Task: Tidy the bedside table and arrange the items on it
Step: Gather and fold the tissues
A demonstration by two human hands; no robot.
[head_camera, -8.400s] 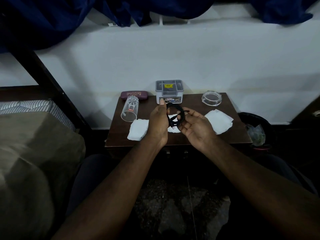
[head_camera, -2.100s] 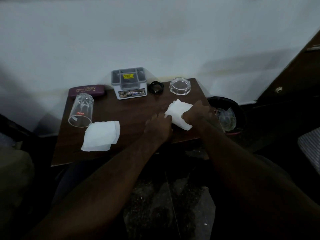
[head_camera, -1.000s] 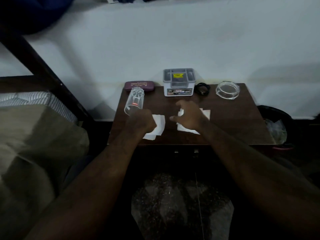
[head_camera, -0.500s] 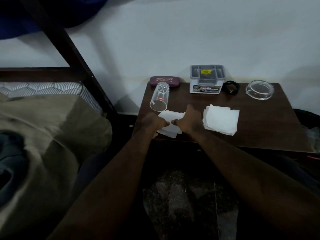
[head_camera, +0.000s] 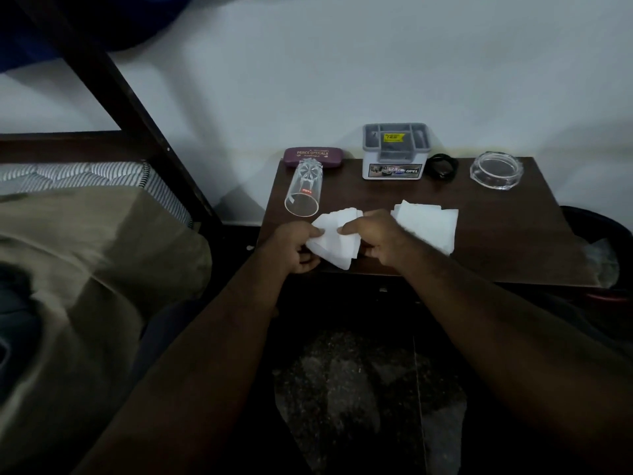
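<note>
**Two hands hold a white tissue at a bedside table**

The left hand (head_camera: 295,247) and right hand (head_camera: 381,238) each pinch a side of a white tissue (head_camera: 337,242) between thumb and curled fingers, over the front edge of the dark wooden table (head_camera: 507,241). A second tissue (head_camera: 430,226) lies flat just right of it. A clear tumbler (head_camera: 305,192) lies on its side. A spectacle case (head_camera: 313,156), grey box (head_camera: 395,153), coiled black cable (head_camera: 442,166) and glass dish (head_camera: 496,170) line the back.
</note>
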